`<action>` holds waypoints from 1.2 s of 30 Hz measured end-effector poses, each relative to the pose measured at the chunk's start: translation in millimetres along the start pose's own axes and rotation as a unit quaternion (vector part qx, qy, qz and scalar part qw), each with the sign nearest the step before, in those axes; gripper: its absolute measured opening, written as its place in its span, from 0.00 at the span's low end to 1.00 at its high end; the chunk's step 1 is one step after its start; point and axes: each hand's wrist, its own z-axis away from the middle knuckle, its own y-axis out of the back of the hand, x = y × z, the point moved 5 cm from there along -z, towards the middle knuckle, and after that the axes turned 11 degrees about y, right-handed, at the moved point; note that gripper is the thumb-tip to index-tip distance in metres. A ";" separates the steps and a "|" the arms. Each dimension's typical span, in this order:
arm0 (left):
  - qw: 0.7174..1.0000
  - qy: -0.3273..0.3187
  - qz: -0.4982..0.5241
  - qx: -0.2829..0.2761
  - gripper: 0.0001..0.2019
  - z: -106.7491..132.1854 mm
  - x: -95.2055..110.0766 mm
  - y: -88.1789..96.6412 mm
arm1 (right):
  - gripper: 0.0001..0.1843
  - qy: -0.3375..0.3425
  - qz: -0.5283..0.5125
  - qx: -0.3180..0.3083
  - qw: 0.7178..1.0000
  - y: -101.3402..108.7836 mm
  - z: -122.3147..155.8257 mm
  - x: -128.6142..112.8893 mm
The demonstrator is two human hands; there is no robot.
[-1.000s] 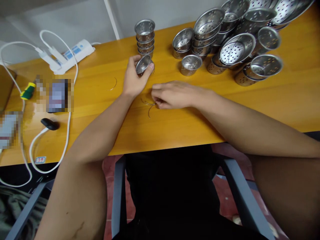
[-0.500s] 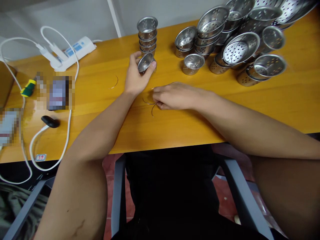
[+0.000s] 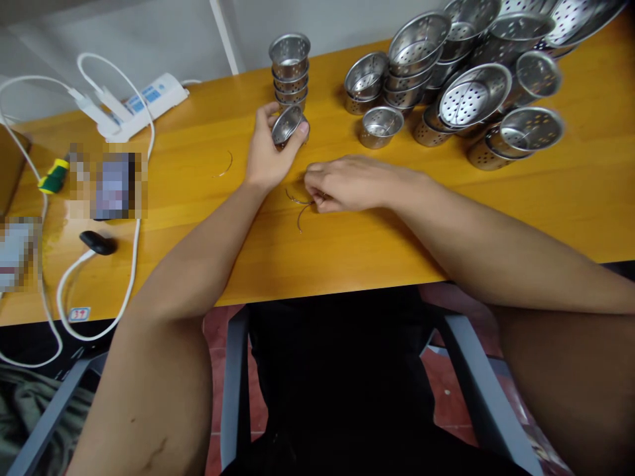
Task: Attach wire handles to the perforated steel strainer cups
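My left hand (image 3: 268,155) is closed around a small perforated steel cup (image 3: 286,125), held tilted just above the orange table (image 3: 347,238). Right behind it stands a stack of the same cups (image 3: 290,69). My right hand (image 3: 347,183) rests on the table with its fingertips pinched on a thin curved wire (image 3: 297,200); a second bent wire (image 3: 300,217) lies just below the fingers. Another loose wire arc (image 3: 227,165) lies to the left of my left hand.
Several perforated steel baskets and cups (image 3: 471,92) are piled at the back right. A single cup (image 3: 380,127) stands in front of them. At the left lie a white power strip (image 3: 141,106) with cables, a green-handled screwdriver (image 3: 53,175) and a black object (image 3: 98,243).
My right hand's fingers have closed on the wire and drawn slightly to the right. My left hand keeps the cup in nearly the same place.
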 end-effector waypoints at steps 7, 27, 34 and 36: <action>1.000 0.000 0.011 -0.009 0.34 1.8 3.6 -1.1 | 0.21 -0.098 0.071 0.022 0.992 21.6 20.7 19.9; 0.996 -0.084 0.017 -0.020 0.40 -32.3 -50.2 -16.5 | 0.08 0.026 -0.014 0.038 0.999 -9.4 -4.0 3.0; 0.989 -0.146 0.011 -0.026 0.39 -36.6 -61.6 -18.3 | 0.11 0.024 0.041 0.029 0.998 -8.8 -9.1 -8.2; 0.990 -0.139 0.025 -0.023 0.39 -37.9 -64.0 -17.7 | 0.11 0.034 0.047 0.031 0.998 -10.2 -9.8 -8.5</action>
